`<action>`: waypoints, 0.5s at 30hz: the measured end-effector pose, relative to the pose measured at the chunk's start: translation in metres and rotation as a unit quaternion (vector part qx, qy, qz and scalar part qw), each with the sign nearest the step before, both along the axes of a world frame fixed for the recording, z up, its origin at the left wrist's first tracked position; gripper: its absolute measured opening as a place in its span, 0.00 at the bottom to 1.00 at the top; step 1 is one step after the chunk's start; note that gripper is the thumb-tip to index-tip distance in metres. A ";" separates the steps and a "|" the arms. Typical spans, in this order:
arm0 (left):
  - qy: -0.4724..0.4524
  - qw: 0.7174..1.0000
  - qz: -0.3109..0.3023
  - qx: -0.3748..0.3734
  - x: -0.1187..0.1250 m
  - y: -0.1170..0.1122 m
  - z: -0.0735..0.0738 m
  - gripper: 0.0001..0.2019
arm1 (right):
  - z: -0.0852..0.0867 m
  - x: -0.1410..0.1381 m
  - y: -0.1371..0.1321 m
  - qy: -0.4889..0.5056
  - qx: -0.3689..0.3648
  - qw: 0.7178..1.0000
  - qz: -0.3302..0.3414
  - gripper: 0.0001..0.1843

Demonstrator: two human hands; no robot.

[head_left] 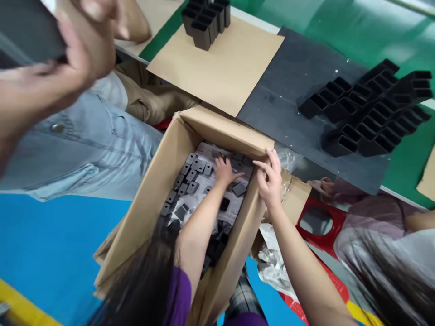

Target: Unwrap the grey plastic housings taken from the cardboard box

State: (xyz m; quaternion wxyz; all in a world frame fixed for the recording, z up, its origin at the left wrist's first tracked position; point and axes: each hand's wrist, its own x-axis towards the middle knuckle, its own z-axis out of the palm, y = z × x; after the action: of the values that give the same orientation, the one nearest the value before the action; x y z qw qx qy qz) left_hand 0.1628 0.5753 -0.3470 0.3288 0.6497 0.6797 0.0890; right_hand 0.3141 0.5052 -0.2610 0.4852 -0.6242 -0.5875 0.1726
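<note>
A tall open cardboard box point(146, 194) stands in front of me with small dark grey blocks point(192, 188) with holes inside, several lying on a greyish sheet point(204, 149). My left hand point(224, 172) reaches deep into the box, its fingers spread over the sheet and blocks. Whether the fingertips touch a block is hard to see. At the right wall near the far corner, my right hand point(270, 181) has its bent fingers over the rim. Loose dark pieces and crumpled clear plastic point(181, 210) lie lower in the box, partly hidden by my left arm and dark hair.
Black rectangular tubes point(370, 113) stand grouped on a dark board point(288, 90), more tubes point(207, 22) on brown cardboard point(217, 63). At left a person's hands point(74, 68) hold a dark panel point(27, 31). A red stool point(322, 226) and another person are at right.
</note>
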 end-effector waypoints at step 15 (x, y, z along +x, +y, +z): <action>0.032 0.909 -0.412 0.050 0.011 -0.003 -0.026 0.33 | -0.006 -0.005 0.001 0.036 0.028 0.999 -0.017 0.17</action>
State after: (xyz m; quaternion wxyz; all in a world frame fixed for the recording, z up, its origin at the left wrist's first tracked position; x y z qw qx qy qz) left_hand 0.1740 0.5726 -0.3731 0.2814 0.8902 0.3559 -0.0412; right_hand 0.3089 0.5062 -0.2675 0.5263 -0.6134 -0.5636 0.1706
